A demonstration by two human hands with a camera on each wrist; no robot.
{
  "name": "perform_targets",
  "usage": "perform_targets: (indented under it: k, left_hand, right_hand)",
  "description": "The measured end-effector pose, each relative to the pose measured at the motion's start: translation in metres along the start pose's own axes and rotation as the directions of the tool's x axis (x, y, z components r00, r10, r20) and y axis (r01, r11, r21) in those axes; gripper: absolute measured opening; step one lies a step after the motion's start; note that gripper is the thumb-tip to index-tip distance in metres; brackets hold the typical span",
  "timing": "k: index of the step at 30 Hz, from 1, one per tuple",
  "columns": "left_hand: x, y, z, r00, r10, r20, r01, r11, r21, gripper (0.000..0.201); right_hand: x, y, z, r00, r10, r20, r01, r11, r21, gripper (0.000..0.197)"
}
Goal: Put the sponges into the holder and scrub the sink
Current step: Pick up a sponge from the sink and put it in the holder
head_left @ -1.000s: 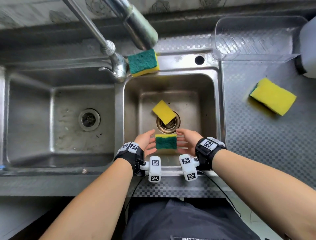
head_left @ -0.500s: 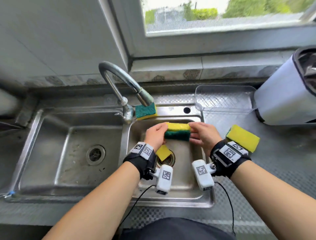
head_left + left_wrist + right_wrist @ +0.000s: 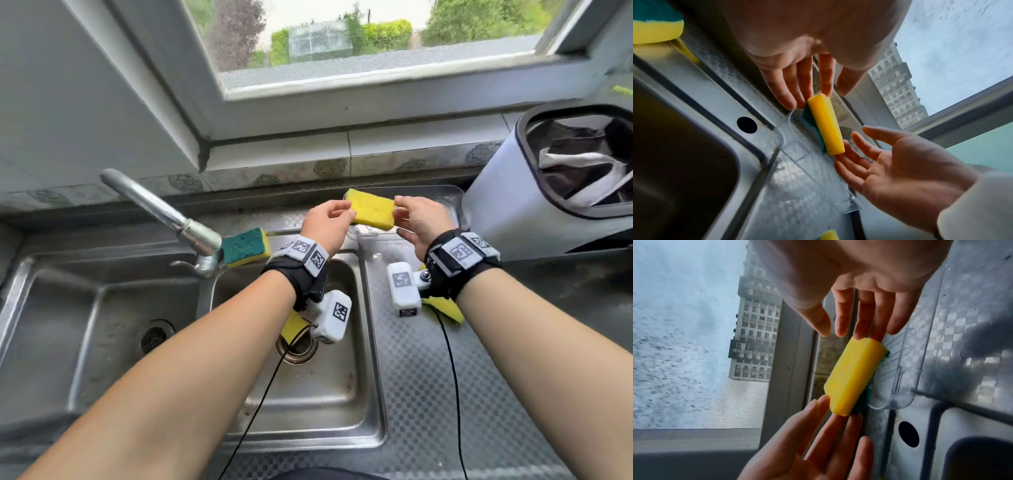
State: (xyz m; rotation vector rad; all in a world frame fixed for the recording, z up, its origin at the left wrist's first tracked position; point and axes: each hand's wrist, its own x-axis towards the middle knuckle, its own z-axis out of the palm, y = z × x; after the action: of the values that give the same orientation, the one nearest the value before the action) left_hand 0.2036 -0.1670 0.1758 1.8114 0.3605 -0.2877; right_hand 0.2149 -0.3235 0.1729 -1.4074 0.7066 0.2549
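A yellow sponge with a green scrub side (image 3: 371, 209) hangs just above the left end of the clear plastic holder (image 3: 430, 192) behind the sink. It is pressed end to end between my left hand (image 3: 334, 214) and right hand (image 3: 409, 214). The left wrist view shows the straight fingers (image 3: 797, 91) touching the sponge (image 3: 826, 125) over the holder (image 3: 797, 146). In the right wrist view the sponge (image 3: 853, 374) sits yellow side toward the camera, beside the holder (image 3: 906, 369). A second sponge (image 3: 245, 246) lies on the sink rim by the faucet. A third sponge (image 3: 293, 327) lies in the right basin (image 3: 308, 387) near the drain.
Another yellow sponge (image 3: 443, 308) lies on the counter under my right wrist. The faucet (image 3: 161, 209) juts over the divider between the basins. A white bin (image 3: 548, 192) stands right of the holder. The window sill runs along the back.
Both hands lifted the sponge out of the right basin and carried it back and right to above the holder. It turned from green side up to yellow side up.
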Motion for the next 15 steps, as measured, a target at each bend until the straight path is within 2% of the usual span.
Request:
perform_targets:
  k: [3,7,12,15]
  left_hand:
    - [0.012,-0.008,0.006,0.999,-0.017,-0.043,0.021,0.994,0.103,0.034]
    - [0.020,-0.018,0.011,0.998,-0.045,-0.033,0.051,0.978,0.204,0.037]
    - [0.024,-0.017,0.014,0.998,-0.051,-0.029,0.056,0.980,0.191,0.034]
    - [0.026,-0.019,0.013,0.999,-0.047,-0.024,0.051,0.980,0.191,0.040]
  right_hand:
    - [0.020,0.003,0.005,0.999,0.019,0.041,-0.017,0.999,-0.052,0.010]
    - [0.040,0.002,0.010,0.998,0.022,0.057,-0.016,0.994,-0.104,0.012]
    - [0.050,0.006,0.014,0.998,0.007,0.066,0.004,0.987,-0.163,0.015]
    - [0.049,0.006,0.015,0.999,0.003,0.052,0.006,0.985,-0.172,0.015]
